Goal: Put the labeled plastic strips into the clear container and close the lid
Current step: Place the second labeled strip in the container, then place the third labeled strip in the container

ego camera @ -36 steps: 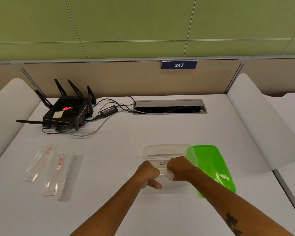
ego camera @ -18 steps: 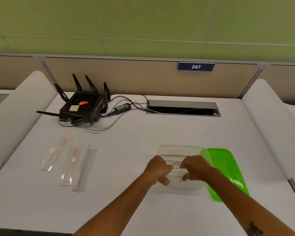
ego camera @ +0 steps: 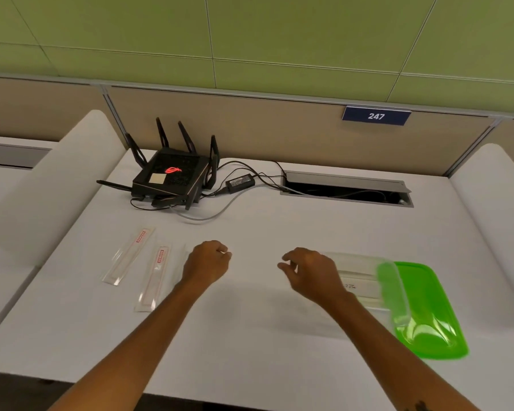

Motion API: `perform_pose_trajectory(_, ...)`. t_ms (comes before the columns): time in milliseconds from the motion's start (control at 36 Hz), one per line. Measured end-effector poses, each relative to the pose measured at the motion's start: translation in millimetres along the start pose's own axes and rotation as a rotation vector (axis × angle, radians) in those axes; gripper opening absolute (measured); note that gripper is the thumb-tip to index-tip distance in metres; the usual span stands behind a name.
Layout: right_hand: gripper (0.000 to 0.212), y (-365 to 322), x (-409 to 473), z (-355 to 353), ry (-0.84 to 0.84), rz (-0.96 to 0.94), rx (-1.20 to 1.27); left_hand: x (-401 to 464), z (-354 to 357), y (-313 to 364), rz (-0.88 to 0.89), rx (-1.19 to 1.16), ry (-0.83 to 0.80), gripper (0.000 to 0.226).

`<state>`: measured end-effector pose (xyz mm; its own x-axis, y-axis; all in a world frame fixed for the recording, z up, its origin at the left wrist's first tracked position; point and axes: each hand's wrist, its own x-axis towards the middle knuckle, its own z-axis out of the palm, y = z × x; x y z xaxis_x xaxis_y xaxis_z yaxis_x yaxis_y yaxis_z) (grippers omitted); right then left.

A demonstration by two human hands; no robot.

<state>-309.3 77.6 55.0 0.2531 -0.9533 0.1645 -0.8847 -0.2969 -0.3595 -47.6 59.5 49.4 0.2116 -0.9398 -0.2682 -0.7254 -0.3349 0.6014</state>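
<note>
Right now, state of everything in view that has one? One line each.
clear container: open, lid off, holds at least one labeled piece
green lid: off, leaning on the container's right rim
plastic strips: on the table, not yet packed
left hand: loosely curled, empty, over the rightmost strip
right hand: loosely curled, empty
router: red logo lit

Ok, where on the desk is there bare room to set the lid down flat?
Bare: the near strip between the forearms, and the middle between router cables and hands. Crowded: left by the plastic strips, right by the clear container and green lid.
</note>
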Motion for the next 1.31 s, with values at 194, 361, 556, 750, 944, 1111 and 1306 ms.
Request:
perform_pose_trajectory(194, 0.031, -70.8, -7.0, 59.7, -0.212, -0.041, 0.070, 49.1, -30.6, -62.1, 0.038, 0.115, -0.015, 0.030)
perform_pose_trajectory(361, 0.035, -111.3, -23.1, 101.1, -0.357, -0.030, 0.068, 82.6, -48.1, -83.7, 0.071, 0.206, -0.121, 0.045)
perform_pose_trajectory(556, 0.040, -141.9, -33.2, 130.7, -0.425, 0.090, 0.106, 110.1, -53.2, -94.8, 0.076, 0.219, -0.310, 0.049)
perform_pose_trajectory(750, 0.040, -161.6, -34.2, 149.1, -0.433, 0.163, 0.107, 127.3, -53.7, -98.9, 0.120, 0.277, -0.392, 0.049)
perform_pose_trajectory(944, 0.040, -169.9, -29.9, 155.9, -0.399, 0.239, 0.133, 136.9, -58.0, -93.1, 0.203, 0.355, -0.433, 0.045)
perform_pose_trajectory(1111, 0.048, -175.6, -20.2, 154.6, -0.359, 0.354, 0.221, 138.2, -65.0, -83.8, 0.255, 0.356, -0.473, 0.048)
perform_pose_trajectory(1306, 0.085, -182.8, -1.9, 152.3, -0.360, 0.540, 0.438, 131.5, -73.9, -58.9, 0.224, 0.292, -0.499, 0.047)
